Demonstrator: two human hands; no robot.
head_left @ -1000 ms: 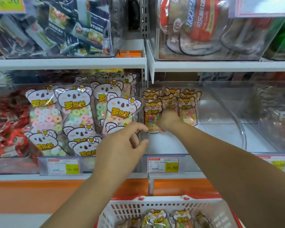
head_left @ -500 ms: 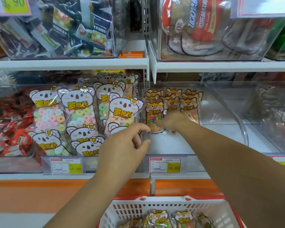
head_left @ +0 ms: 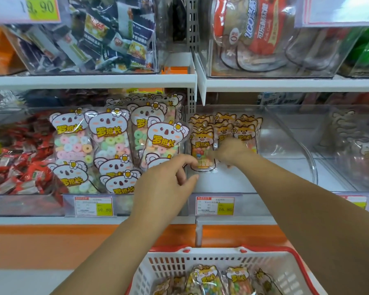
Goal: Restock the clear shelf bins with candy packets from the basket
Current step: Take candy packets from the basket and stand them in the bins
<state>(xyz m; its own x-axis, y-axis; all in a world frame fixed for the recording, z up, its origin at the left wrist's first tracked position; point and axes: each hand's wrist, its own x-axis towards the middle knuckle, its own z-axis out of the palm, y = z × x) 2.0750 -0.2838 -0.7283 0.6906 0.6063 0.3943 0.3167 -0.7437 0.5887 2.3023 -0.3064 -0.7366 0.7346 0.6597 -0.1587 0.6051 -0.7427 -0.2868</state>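
Orange cat-shaped candy packets (head_left: 244,133) stand in rows at the left of a clear shelf bin (head_left: 285,145). My right hand (head_left: 230,151) is inside the bin at the foot of these packets, its fingers curled in among them and mostly hidden. The front left packet (head_left: 201,150) stands upright just left of that hand. My left hand (head_left: 168,179) hovers at the bin's front left corner. Its fingers are loosely curled and hold nothing, and the index fingertip is near the front packet's lower edge. More cat packets (head_left: 207,277) lie in the white basket (head_left: 168,267) below.
The bin on the left is full of koala packets of ring candy (head_left: 107,145), with red wrapped sweets (head_left: 19,165) beyond. The right half of the cat bin holds nothing. Price tags (head_left: 215,205) line the shelf edge. An upper shelf (head_left: 94,80) carries more bins.
Both hands stay almost where they were. My right hand has shifted slightly among the cat packets, and the view has drifted a little.
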